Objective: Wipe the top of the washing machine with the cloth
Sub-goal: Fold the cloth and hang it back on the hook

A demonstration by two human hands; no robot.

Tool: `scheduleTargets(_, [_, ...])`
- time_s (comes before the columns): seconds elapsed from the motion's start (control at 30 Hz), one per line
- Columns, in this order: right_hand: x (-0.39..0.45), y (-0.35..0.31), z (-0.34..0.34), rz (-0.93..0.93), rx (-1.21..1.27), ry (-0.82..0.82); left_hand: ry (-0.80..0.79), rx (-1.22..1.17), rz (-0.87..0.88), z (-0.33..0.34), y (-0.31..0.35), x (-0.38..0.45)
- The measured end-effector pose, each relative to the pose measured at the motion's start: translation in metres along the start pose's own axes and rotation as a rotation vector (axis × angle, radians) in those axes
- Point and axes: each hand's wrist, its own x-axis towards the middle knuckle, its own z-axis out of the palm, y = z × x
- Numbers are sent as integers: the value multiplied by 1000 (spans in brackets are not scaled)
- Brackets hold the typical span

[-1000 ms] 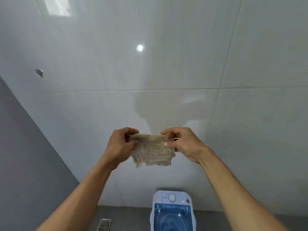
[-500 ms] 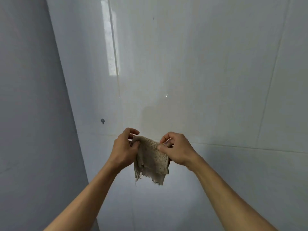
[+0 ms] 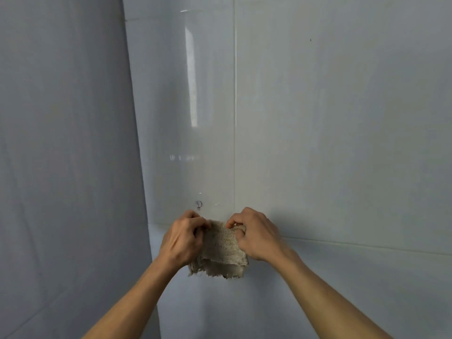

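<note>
A small beige woven cloth (image 3: 223,250) with frayed lower edges hangs in the air in front of a tiled wall. My left hand (image 3: 182,237) pinches its upper left corner. My right hand (image 3: 255,234) grips its upper right edge, fingers curled over the top. Both hands are close together at chest height. The washing machine is out of view.
Glossy pale wall tiles (image 3: 342,143) fill the view, with a wall corner (image 3: 139,143) at the left. A small metal hook (image 3: 199,204) sticks out of the wall just above my hands.
The view has swung upward and to the left, so the washing machine and floor dropped out of sight. My hands moved closer together, bunching the cloth between them.
</note>
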Motion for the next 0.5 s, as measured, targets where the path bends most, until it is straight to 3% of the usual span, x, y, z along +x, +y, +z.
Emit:
scheduleTargets(0.3, [72, -37, 50, -131, -293, 61, 125, 136, -48, -3, -67, 43])
scheduleTargets(0.5, [96, -32, 66, -141, -586, 87, 73, 72, -149, 7, -73, 65])
